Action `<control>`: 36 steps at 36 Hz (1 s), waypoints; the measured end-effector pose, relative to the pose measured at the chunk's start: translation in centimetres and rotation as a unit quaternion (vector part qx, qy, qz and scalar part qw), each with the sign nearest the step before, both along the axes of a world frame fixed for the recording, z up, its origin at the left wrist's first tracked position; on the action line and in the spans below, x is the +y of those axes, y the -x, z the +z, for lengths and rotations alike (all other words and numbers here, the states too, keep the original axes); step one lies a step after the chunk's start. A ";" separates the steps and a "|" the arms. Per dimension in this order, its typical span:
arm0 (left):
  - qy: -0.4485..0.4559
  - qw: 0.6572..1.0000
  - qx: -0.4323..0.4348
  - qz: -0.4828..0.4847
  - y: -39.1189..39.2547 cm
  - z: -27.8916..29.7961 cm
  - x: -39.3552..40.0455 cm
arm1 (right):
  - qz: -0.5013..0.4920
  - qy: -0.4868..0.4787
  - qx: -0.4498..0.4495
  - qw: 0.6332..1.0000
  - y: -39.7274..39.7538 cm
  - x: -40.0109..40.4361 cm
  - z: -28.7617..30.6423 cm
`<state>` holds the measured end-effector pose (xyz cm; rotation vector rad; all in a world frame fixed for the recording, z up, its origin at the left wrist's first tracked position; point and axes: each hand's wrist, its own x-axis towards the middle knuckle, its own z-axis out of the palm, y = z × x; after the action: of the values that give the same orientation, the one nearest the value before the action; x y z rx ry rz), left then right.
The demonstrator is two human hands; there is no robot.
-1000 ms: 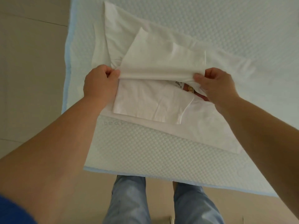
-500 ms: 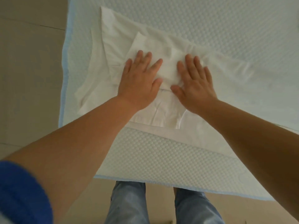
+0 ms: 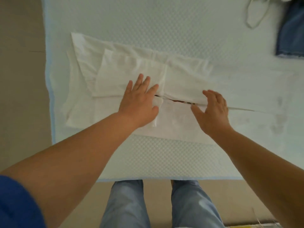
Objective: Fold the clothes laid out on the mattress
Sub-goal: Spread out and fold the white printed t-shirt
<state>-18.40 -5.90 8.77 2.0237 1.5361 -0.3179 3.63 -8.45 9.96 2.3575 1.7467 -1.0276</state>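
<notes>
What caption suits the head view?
Both hands, left and right, flatten a folded white shirt on the mattress.

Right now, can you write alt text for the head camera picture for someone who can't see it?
Two bare hands, left hand and right hand, lie open on a partly folded white garment on a pale quilted mattress. Blue jeans lie at the far right corner.

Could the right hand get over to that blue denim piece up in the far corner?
Probably yes, with a stretch: the right hand is open, holding nothing, and only bare mattress lies between it and the denim.
</notes>
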 end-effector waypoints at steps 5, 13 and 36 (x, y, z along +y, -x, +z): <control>0.057 0.997 -0.050 -0.022 -7.5 0.5 -2.0 | -0.135 0.052 -0.024 0.989 -8.1 -2.6 1.0; 0.055 0.998 0.002 -0.019 -15.4 -2.1 -3.1 | -0.236 0.035 -0.093 0.967 -20.7 -3.6 -0.5; -0.002 0.990 0.006 0.143 -20.1 -1.2 -1.9 | -0.212 -0.013 -0.003 0.977 -27.5 -2.0 -3.1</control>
<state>1.72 -7.80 7.60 1.7755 1.8066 -0.2144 31.15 -10.43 6.87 2.8169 1.2844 -1.0365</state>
